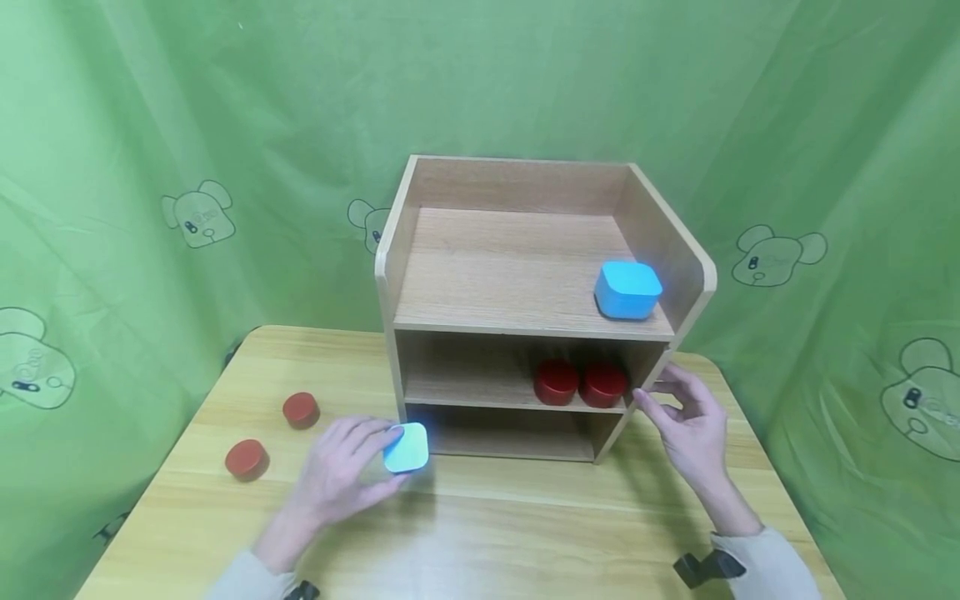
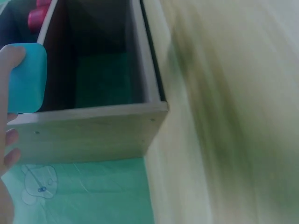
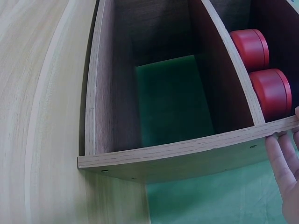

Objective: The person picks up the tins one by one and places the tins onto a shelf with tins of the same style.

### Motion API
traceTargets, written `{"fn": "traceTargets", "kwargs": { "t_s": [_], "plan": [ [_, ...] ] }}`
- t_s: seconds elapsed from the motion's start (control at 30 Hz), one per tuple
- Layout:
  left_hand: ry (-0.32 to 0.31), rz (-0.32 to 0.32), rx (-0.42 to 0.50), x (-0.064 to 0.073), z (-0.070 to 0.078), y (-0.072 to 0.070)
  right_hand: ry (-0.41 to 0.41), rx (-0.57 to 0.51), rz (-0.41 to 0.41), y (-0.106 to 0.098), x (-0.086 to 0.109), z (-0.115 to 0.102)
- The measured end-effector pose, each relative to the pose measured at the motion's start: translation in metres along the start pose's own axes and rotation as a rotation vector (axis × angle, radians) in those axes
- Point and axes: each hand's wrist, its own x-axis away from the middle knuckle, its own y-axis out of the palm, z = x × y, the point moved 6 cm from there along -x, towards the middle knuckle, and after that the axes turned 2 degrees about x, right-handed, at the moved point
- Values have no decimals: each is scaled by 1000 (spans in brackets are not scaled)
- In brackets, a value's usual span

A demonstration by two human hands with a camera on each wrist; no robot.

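Observation:
My left hand (image 1: 341,471) pinches a light-blue rounded square tin (image 1: 406,448) between thumb and fingers, just in front of the shelf's lower left corner. In the left wrist view the same tin (image 2: 28,78) shows beside the shelf's side panel. My right hand (image 1: 688,417) holds the right side panel of the wooden shelf (image 1: 510,262), thumb at its front edge and fingers on the outer face. Two round red tins (image 1: 556,382) stand side by side at the right of the middle compartment. Another blue tin (image 1: 628,290) sits on the top board at the right.
Two more round red tins (image 1: 301,410) (image 1: 247,460) lie on the wooden table (image 1: 495,533) left of the shelf. A green curtain (image 1: 525,75) with mouse drawings hangs behind and at both sides.

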Motion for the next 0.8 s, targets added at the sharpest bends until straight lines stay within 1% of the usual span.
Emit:
{"fn": "traceTargets", "kwargs": {
  "t_s": [0.17,0.27,0.4,0.5,0.7,0.8],
  "plan": [
    [-2,29,1,-11,6,-1,-3,-5,-5,0,0,0],
    [-6,65,-3,-17,9,-3,-6,-12,-2,0,0,0],
    [-2,92,-1,-27,12,-5,-1,-16,9,-1,0,2],
    [8,94,5,-36,14,-6,-1,-15,8,-1,0,2],
    [59,102,14,-55,20,-5,-2,-22,5,-1,0,2],
    [76,92,24,-66,21,-4,4,-18,6,-1,0,2]
  ]
}}
